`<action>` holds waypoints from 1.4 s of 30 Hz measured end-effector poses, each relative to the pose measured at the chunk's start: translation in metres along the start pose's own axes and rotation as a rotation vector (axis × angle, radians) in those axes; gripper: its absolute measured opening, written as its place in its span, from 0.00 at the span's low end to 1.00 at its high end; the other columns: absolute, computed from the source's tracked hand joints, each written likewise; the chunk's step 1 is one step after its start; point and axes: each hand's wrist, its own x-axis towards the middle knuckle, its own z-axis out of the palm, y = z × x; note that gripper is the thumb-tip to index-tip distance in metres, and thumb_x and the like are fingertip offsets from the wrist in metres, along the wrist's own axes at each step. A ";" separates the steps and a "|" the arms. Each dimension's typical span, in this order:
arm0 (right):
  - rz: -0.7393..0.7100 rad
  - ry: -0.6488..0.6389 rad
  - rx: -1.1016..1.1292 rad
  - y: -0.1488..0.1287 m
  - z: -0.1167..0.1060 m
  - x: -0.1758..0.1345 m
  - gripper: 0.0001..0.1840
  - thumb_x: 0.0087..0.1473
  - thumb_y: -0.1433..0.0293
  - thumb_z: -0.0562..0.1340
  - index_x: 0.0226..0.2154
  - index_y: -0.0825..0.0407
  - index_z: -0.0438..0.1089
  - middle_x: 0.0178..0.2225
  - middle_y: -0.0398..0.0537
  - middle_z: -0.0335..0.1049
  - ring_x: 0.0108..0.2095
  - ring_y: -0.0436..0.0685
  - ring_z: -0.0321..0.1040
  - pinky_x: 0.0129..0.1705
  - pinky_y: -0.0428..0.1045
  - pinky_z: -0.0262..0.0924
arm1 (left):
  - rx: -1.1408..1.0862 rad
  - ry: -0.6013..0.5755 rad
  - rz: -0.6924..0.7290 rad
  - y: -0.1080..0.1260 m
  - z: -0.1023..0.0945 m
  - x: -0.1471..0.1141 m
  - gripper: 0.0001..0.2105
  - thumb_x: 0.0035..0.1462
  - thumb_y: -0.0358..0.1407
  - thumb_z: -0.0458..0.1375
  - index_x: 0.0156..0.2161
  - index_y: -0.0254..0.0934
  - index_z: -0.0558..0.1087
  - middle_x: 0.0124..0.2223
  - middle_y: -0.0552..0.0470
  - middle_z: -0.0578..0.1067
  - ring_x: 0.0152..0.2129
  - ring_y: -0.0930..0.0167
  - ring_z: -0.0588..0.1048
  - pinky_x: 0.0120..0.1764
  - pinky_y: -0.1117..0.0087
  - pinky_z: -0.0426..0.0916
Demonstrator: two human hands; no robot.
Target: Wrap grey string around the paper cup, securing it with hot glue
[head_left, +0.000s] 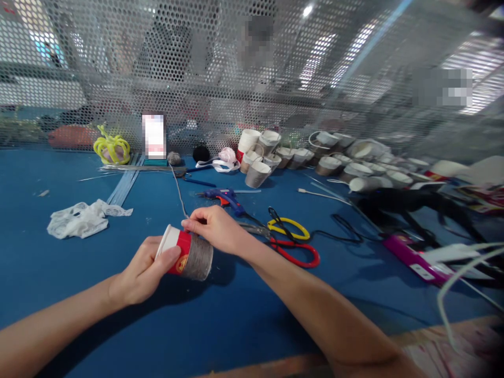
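My left hand [144,270] grips a red and white paper cup [184,252] near its rim, holding it tilted on its side above the blue table. Grey yarn [200,260] is wound around the base half of the cup. With thumb and forefinger together, my right hand [212,227] pinches the grey yarn strand [179,191] just above the wound part. That strand runs back across the table to a small grey yarn ball [174,158]. Just beyond my right hand lies a blue glue gun [224,199]. Scissors [293,244] with yellow and red handles rest beside my right forearm.
Several wrapped cups [258,174] stand at the back, with more piled to the right. White lace [81,218] and glue sticks [126,184] lie at left. A purple power strip [417,260] with cables sits at right. Perforated metal mesh [220,68] borders the table's back.
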 end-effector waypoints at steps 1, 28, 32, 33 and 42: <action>0.001 -0.005 0.001 0.000 0.000 0.000 0.14 0.47 0.65 0.54 0.19 0.57 0.65 0.19 0.43 0.63 0.20 0.45 0.55 0.23 0.42 0.49 | -0.007 0.006 0.009 -0.001 0.000 0.000 0.16 0.53 0.32 0.41 0.16 0.35 0.56 0.17 0.57 0.59 0.15 0.78 0.56 0.21 0.76 0.54; 0.021 -0.387 0.242 -0.001 -0.026 -0.011 0.25 0.48 0.55 0.49 0.40 0.56 0.63 0.36 0.50 0.66 0.33 0.51 0.62 0.33 0.45 0.58 | 0.040 0.041 0.150 -0.008 -0.006 0.004 0.13 0.54 0.30 0.42 0.21 0.34 0.61 0.22 0.54 0.64 0.18 0.77 0.59 0.24 0.75 0.55; -0.011 -0.365 0.207 0.003 -0.026 -0.019 0.28 0.46 0.60 0.55 0.48 0.55 0.54 0.40 0.51 0.64 0.36 0.51 0.63 0.36 0.47 0.58 | -0.131 0.015 -0.093 -0.013 -0.005 0.008 0.15 0.53 0.37 0.45 0.21 0.32 0.64 0.21 0.54 0.66 0.17 0.76 0.61 0.23 0.76 0.55; -0.023 -0.324 0.173 0.003 -0.025 -0.020 0.28 0.45 0.61 0.56 0.48 0.56 0.54 0.41 0.51 0.64 0.37 0.52 0.62 0.37 0.47 0.58 | -0.224 0.009 -0.202 -0.014 -0.005 0.009 0.16 0.52 0.40 0.45 0.21 0.32 0.65 0.20 0.54 0.65 0.16 0.77 0.61 0.21 0.76 0.55; -0.183 -0.148 -0.077 0.008 -0.007 -0.030 0.31 0.42 0.60 0.59 0.49 0.54 0.54 0.44 0.52 0.58 0.42 0.54 0.57 0.43 0.50 0.53 | -0.664 0.036 -0.598 -0.016 -0.001 0.017 0.16 0.45 0.44 0.52 0.20 0.31 0.66 0.15 0.58 0.64 0.12 0.80 0.59 0.17 0.79 0.52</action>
